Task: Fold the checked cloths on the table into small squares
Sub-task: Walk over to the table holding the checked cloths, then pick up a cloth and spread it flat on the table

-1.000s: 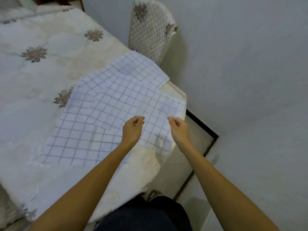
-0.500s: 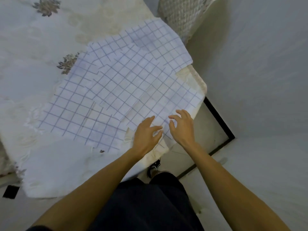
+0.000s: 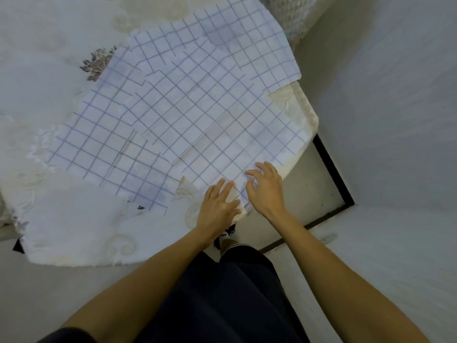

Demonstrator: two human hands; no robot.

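Note:
Several white cloths with blue checks [image 3: 173, 107] lie overlapping and flat on the table, which is covered by a cream embroidered tablecloth [image 3: 61, 219]. The nearest cloth [image 3: 237, 142] reaches the table's near right corner. My left hand [image 3: 218, 206] lies with straight fingers on that cloth's near corner at the table edge. My right hand [image 3: 264, 189] hovers just to the right of it, fingers spread and slightly bent over the same corner, holding nothing.
A quilted chair back [image 3: 294, 18] stands beyond the table at the top right. White walls [image 3: 383, 95] close in on the right, with a dark-framed floor strip [image 3: 331, 169] below. My dark shorts and a shoe [image 3: 228, 231] show beneath the table edge.
The camera has tilted down and come closer. Both hands dropped from pinching above the cloth to its near corner; the left hand now lies flat on it.

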